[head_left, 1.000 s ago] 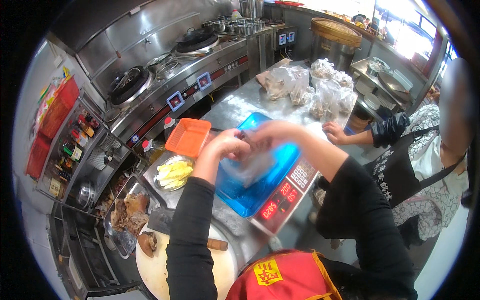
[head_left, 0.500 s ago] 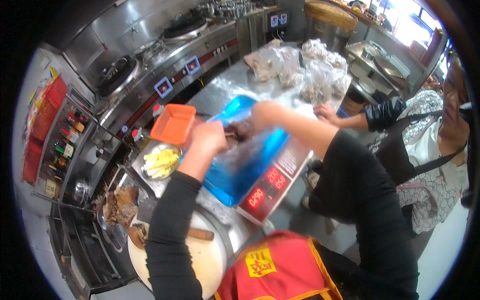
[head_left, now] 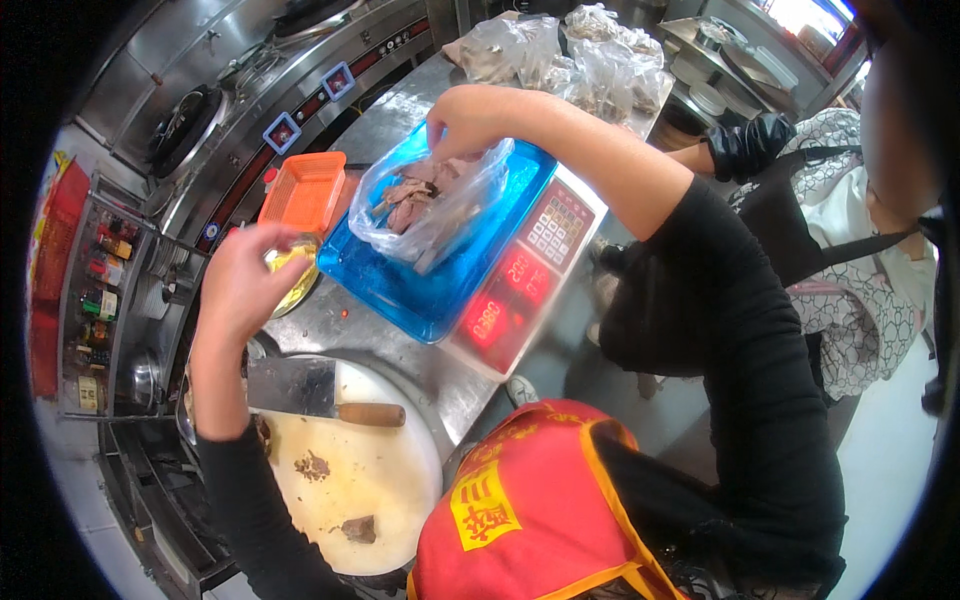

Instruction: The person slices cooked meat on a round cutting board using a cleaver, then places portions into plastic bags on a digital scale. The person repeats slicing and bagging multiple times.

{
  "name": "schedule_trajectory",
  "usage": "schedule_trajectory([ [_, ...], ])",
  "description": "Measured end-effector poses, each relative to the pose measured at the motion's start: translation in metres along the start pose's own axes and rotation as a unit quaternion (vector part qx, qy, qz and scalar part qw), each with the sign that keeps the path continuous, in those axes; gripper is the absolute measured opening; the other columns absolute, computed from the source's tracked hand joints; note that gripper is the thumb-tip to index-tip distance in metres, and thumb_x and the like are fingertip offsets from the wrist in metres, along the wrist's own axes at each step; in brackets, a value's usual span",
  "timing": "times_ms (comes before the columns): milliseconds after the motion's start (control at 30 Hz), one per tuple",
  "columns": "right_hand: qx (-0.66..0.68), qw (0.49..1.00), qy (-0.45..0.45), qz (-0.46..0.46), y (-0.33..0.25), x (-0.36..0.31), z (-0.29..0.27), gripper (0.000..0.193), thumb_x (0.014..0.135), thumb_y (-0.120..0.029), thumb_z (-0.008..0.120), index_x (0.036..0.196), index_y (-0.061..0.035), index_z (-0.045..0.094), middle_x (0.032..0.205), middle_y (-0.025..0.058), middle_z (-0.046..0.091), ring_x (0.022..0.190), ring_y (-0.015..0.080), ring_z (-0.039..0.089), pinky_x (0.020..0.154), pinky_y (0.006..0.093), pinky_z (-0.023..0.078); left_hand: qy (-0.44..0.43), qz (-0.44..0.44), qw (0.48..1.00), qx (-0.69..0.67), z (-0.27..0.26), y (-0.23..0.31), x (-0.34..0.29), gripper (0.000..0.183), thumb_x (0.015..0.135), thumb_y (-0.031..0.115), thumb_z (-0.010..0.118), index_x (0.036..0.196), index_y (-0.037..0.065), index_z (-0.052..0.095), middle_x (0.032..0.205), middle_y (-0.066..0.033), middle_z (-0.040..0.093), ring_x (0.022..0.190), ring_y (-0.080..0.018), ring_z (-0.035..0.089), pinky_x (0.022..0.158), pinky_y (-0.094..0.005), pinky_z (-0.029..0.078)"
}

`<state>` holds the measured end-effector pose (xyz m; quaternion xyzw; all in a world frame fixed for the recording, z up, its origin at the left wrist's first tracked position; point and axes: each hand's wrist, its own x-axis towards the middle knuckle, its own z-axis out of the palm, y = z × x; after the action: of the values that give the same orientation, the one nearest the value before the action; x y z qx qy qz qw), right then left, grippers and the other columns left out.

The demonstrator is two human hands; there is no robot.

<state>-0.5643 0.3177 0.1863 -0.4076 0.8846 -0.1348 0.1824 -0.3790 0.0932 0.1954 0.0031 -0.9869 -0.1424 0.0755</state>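
A clear plastic bag [head_left: 432, 235] holding sliced brown meat [head_left: 412, 203] lies in a blue tray [head_left: 350, 285] on a digital scale [head_left: 513, 290] with lit red digits. My right hand [head_left: 468, 122] reaches over the tray's far side, its fingers closed at the bag's rim. At the left, my left hand [head_left: 240, 280] is raised over a metal bowl [head_left: 311, 283] of yellow pieces, thumb and fingers apart with nothing visible between them. It partly hides the bowl. Close to my left forearm, a cleaver [head_left: 292, 386] lies on a round white cutting board [head_left: 395, 490] with meat scraps.
An orange basket [head_left: 302, 192] stands beyond the bowl. Several filled plastic bags [head_left: 590, 70] sit at the table's far end. Someone in a patterned garment [head_left: 845, 350] stands at the right. Bottles and red crates line a shelf [head_left: 110, 290] at the far left; stoves run behind.
My left hand has left the tray and moved left over the bowl. My right hand has shifted to the bag's far rim, leaving the meat in view. The whole view has shifted.
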Motion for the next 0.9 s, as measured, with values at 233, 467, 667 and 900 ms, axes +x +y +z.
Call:
schedule_trajectory([
  [233, 0.05, 0.994, 0.089, -0.049, -0.029, -0.012, 0.011, 0.031, 0.074, -0.028, 0.063, 0.096, -0.0061, 0.065, 0.07, 0.01, 0.063, 0.059, 0.0168, 0.061, 0.056, 0.0282, 0.048, -0.058, -0.228, 0.966, -0.105, -0.017, -0.062, -0.149, 0.006, 0.073, 0.002, 0.061, 0.076, -0.003, 0.063, 0.059, -0.0061, 0.058, 0.053, -0.0089, 0.052, 0.049, -0.0238, 0.04],
  [467, 0.038, 0.961, 0.091, -0.259, -0.102, -0.057, 0.073, 0.03, 0.074, -0.026, 0.066, 0.097, -0.0069, 0.064, 0.078, 0.0091, 0.061, 0.068, 0.016, 0.058, 0.059, 0.0279, 0.046, -0.086, -0.329, 0.94, -0.038, -0.001, -0.074, -0.286, 0.023, 0.069, 0.019, 0.069, 0.087, 0.005, 0.066, 0.074, -0.0114, 0.064, 0.063, -0.0238, 0.061, 0.06, -0.0305, 0.047],
  [667, 0.005, 0.967, 0.036, -0.251, -0.161, -0.063, 0.203, 0.043, 0.068, -0.031, 0.067, 0.102, -0.0053, 0.059, 0.091, 0.0129, 0.059, 0.09, 0.0305, 0.055, 0.077, 0.0399, 0.044, -0.076, -0.439, 0.881, -0.16, 0.041, -0.015, -0.35, 0.063, 0.06, 0.025, 0.081, 0.112, 0.002, 0.055, 0.091, -0.0066, 0.059, 0.058, -0.0128, 0.058, 0.054, -0.0242, 0.046],
  [900, -0.046, 0.964, 0.076, -0.251, -0.196, -0.034, 0.271, 0.021, 0.066, -0.006, 0.058, 0.086, -0.0016, 0.052, 0.081, 0.0179, 0.055, 0.074, 0.0337, 0.057, 0.064, 0.0408, 0.047, 0.126, -0.384, 0.909, -0.106, 0.117, 0.012, -0.37, 0.044, 0.065, 0.01, 0.072, 0.104, 0.0, 0.054, 0.089, -0.0071, 0.057, 0.076, -0.0173, 0.058, 0.065, -0.0265, 0.047],
])
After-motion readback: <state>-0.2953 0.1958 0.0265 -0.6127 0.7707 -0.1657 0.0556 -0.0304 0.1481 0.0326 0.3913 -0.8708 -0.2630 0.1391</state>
